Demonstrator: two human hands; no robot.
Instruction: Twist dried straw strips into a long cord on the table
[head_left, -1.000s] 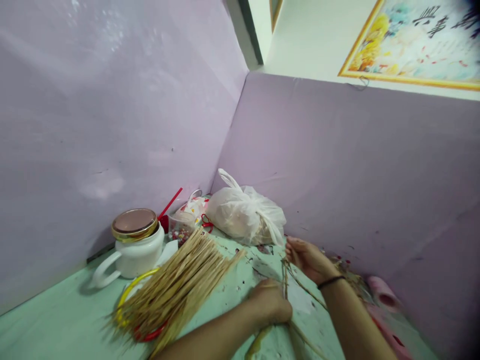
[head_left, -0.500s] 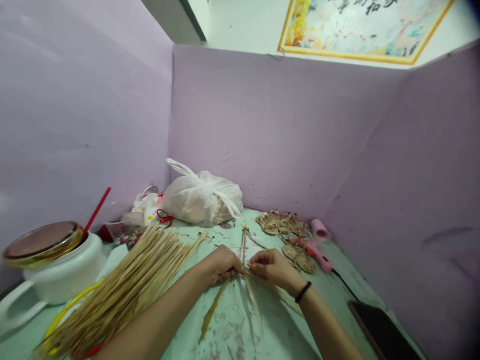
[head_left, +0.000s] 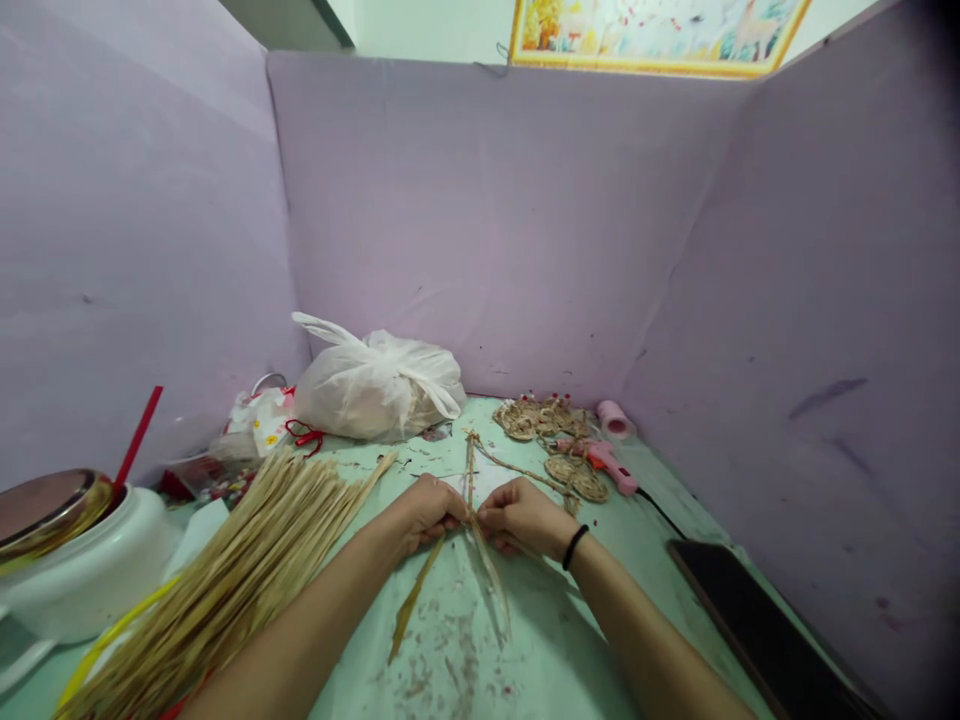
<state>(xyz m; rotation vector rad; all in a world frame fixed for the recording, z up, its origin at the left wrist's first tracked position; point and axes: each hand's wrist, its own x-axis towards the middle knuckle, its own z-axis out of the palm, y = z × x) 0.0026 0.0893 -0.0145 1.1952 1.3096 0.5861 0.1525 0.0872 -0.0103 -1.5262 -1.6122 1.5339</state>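
A thin braided straw cord (head_left: 470, 470) runs down the table between my hands, and its loose flat straw strips (head_left: 491, 580) fan out below. My left hand (head_left: 429, 512) is closed, pinching the cord's lower end, with one brownish strip (head_left: 411, 610) hanging beneath it. Close beside it on the right, my right hand (head_left: 526, 517) has its thumb and fingers pressed together on a straw strip; the fingertips partly hide the grip. Another stretch of twisted cord (head_left: 517, 466) curves from the top of the braid towards the right. A bundle of dry straw strips (head_left: 247, 570) lies left of my left forearm.
A tied white plastic bag (head_left: 382, 385) sits at the back. Coiled straw pieces (head_left: 536, 415), a pink glue gun (head_left: 611, 465) and a pink roll (head_left: 615, 420) lie at the back right. A dark phone-like slab (head_left: 750, 620) is at right, a white pot (head_left: 112, 570) at left.
The view has shifted, so the table things appear further left. My right hand has closed in, its fingers now pressed together beside the braid. My left hand keeps its pinch.
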